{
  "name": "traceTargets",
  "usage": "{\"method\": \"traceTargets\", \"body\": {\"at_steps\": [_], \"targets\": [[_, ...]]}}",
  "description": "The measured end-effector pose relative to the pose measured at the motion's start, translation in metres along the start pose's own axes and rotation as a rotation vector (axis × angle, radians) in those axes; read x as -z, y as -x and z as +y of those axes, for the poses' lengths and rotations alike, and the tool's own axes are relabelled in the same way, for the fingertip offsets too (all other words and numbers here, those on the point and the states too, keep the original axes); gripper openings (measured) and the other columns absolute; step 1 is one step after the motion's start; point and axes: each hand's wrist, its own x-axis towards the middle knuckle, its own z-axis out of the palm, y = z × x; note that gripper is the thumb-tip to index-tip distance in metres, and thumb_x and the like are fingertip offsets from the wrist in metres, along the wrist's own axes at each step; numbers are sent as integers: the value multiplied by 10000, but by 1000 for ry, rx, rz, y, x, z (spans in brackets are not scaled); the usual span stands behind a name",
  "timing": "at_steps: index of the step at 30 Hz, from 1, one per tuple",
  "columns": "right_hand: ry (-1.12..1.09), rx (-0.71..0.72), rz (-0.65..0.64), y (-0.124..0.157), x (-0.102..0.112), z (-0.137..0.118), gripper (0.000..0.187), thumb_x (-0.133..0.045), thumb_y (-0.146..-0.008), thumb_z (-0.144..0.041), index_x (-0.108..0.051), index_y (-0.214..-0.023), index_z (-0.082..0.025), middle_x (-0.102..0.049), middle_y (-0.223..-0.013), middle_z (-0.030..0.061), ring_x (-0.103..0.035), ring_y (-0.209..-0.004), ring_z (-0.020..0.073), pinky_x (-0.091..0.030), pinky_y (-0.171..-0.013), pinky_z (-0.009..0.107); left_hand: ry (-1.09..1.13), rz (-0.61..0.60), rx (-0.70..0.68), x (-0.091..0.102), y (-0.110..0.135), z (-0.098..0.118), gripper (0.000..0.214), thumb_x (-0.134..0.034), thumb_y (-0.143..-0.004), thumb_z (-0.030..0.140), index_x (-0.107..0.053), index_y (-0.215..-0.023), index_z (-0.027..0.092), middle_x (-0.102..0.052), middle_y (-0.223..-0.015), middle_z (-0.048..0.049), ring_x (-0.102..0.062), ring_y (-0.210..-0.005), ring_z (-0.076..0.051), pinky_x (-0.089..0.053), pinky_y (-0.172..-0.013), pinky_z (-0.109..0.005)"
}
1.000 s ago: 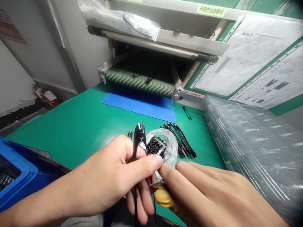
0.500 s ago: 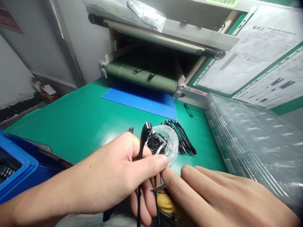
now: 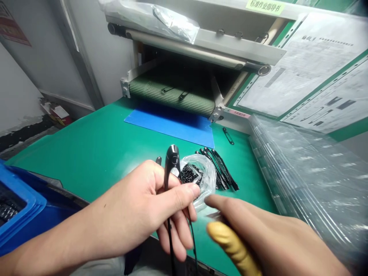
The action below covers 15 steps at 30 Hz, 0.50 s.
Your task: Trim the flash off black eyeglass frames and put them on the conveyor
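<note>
My left hand is closed, thumb and fingers pinching a glossy black plastic part with a rounded head and two long thin strips hanging below the fingers. To its right is my right hand, its thumb covered by a yellow finger cot. Between that thumb and index finger shows a small pointed metal blade, blurred, apart from the black part; its handle is hidden. Just beyond the hands stands a clear plastic bag of tiny black pieces.
Several similar black parts lie right of the bag, and one lies farther back. Two rest on the green conveyor belt, above a blue sheet. Clear trays stack at right; a blue bin stands left.
My right hand has moved right with the blade, away from the black part and my left fingers. The part has shifted slightly left and turned a little in my left hand.
</note>
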Motion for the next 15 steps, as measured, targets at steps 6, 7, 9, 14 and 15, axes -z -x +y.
{"method": "traceTargets", "body": {"at_steps": [6,7,9,14,15], "targets": [[-945,-621,148,-17,-25,3,329,-561,-890,-540,-587,-859,-213,-408,-527,-49,-352,-421,94,-343,-384,198,99,410,-467,-14,-12,-35,263,-681,-792,449,-759,-908,226,-770,-820,-33,-722,-763,-191,-587,-685,-234],[-1062,-692,207,-21,-27,5,374,-577,-868,-576,-556,-816,-206,-353,-505,-70,-281,-400,77,-300,-355,182,59,474,-517,-18,-11,-43,251,-707,-772,426,-761,-941,249,-769,-904,-40,-717,-829,-215,-589,-732,-268],[-1202,-752,278,-30,-28,11,438,-602,-826,-628,-505,-770,-205,-295,-468,-97,-200,-381,59,-215,-322,160,-69,542,-570,-24,-8,-58,207,-742,-744,361,-774,-929,273,-753,-1011,-57,-696,-930,-256,-568,-837,-329],[-1124,-595,203,-55,-19,19,468,-637,-797,-624,-489,-686,-194,-354,-485,-77,-246,-377,59,-186,-339,183,253,174,-259,-11,0,-71,471,-628,-792,557,-682,-1137,241,-707,-1125,-122,-693,-897,-250,-561,-665,-289],[-1052,-536,200,-59,-19,17,455,-628,-815,-599,-494,-669,-190,-366,-508,-68,-271,-404,66,-222,-361,191,294,75,-179,-9,1,-69,544,-611,-770,623,-670,-1128,217,-725,-1053,-132,-695,-803,-217,-531,-611,-251]]}}
